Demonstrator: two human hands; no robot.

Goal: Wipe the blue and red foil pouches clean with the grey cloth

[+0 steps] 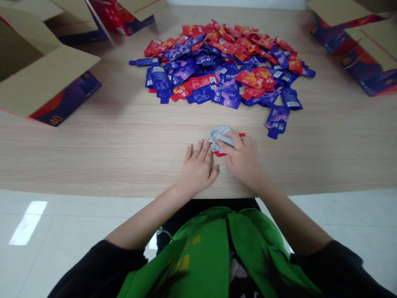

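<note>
A red pouch (219, 154) lies on the table near its front edge, mostly hidden under a crumpled grey-white cloth (218, 134). My right hand (243, 157) has its fingers closed around the cloth and presses it down on the pouch. Beside it, my left hand (198, 167) rests flat on the table with the fingers stretched out. Its fingertips are by the left edge of the pouch and cloth; whether they touch the pouch I cannot tell. A single purple pouch (277, 120) lies beyond my right hand, to the right.
A broad heap of red pouches (226, 43) and purple pouches (228, 91) spreads over the back of the wooden table (124, 153). Open cartons stand on both sides: a near left carton (62, 78), a red carton (119, 18) behind, and a right carton (366, 54).
</note>
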